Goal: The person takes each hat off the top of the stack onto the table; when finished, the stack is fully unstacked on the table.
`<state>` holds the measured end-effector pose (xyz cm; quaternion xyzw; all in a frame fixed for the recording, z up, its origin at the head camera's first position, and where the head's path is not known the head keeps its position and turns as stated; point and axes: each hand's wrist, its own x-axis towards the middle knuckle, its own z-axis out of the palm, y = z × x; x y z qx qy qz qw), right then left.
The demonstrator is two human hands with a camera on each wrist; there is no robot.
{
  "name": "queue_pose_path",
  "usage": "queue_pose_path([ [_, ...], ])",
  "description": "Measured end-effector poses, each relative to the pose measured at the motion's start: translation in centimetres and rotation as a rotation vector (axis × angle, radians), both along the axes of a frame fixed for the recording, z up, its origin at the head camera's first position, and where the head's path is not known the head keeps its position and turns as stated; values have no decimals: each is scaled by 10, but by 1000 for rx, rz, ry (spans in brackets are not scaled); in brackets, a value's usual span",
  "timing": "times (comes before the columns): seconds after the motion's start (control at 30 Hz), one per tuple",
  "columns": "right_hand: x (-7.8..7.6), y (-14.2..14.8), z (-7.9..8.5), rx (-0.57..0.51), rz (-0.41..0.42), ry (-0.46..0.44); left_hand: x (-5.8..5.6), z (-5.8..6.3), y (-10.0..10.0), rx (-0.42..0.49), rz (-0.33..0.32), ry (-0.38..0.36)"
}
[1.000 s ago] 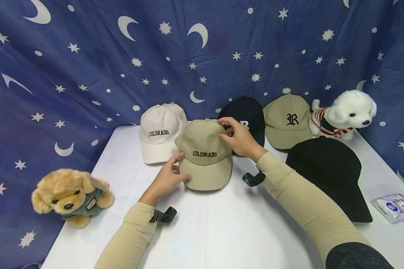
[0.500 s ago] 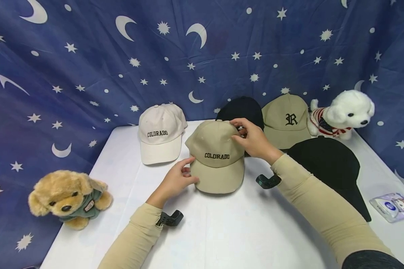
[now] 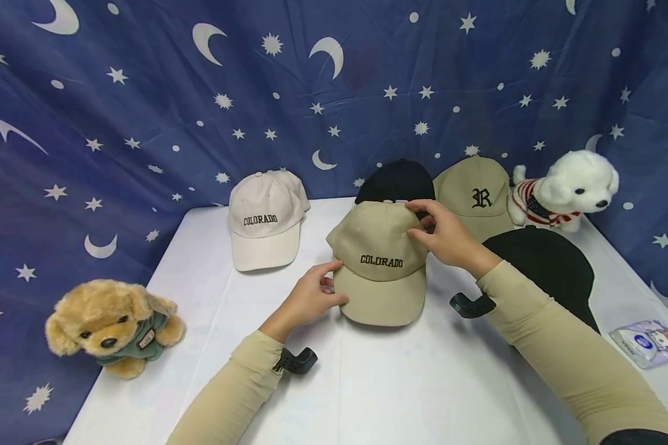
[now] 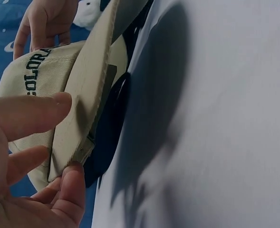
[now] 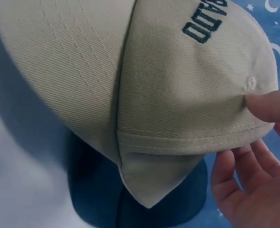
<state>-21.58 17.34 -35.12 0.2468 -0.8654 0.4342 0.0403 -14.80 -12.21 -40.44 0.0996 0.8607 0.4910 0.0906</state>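
Observation:
Between both hands is a khaki baseball cap [image 3: 380, 241] lettered COLORADO, its brim toward me. My left hand [image 3: 313, 295] pinches the left edge of the brim; in the left wrist view the thumb lies on top and fingers [image 4: 71, 190] are underneath. At the crown's right side my right hand [image 3: 451, 238] grips the cap, thumb outside and fingers [image 5: 225, 173] curled under the lower edge. The left wrist view has the brim raised off the table, its shadow on the white cloth. Behind this cap a dark navy cap [image 3: 396, 179] is partly hidden.
An off-white COLORADO cap [image 3: 267, 207] stands back left. A khaki cap with an R [image 3: 472, 185] and a white toy dog [image 3: 573, 185] are back right. A black cap [image 3: 545, 266] lies partly under my right arm, near a purple packet [image 3: 648, 343]. A tan toy dog [image 3: 114, 324] sits left.
Both hands have carried the khaki COLORADO cap rightward and slightly toward me, away from the off-white cap. It now covers more of the navy cap. The grip looks the same.

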Motion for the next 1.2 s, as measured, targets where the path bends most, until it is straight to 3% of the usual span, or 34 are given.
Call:
queue_pose_path([
  [0.2, 5, 16, -1, 41, -28, -24, 2, -3, 14, 0, -57, 26],
  [0.43, 12, 33, -3, 67, -71, -40, 3, -6, 30, -16, -98, -4],
  [1.2, 26, 67, -5, 130, -108, 62, 5, -21, 69, 22, -163, -34],
])
